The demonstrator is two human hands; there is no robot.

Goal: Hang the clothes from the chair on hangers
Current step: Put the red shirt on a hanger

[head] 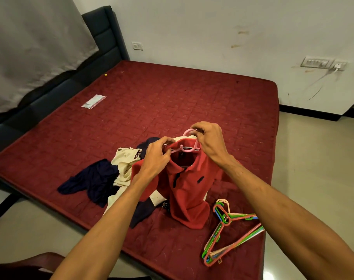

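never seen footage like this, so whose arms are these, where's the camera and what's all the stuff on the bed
There is no machine here: one camera sits on a person's head, looking forward and down, so the two bare arms are theirs. The right hand pinches the hook of a pink plastic hanger; the left hand pinches the collar of a red polo shirt that hangs on it. On the maroon quilted mattress lie navy and cream clothes and a bundle of coloured plastic hangers.

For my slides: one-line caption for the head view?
Left hand and right hand fit a pink hanger into a red polo shirt above a maroon mattress.
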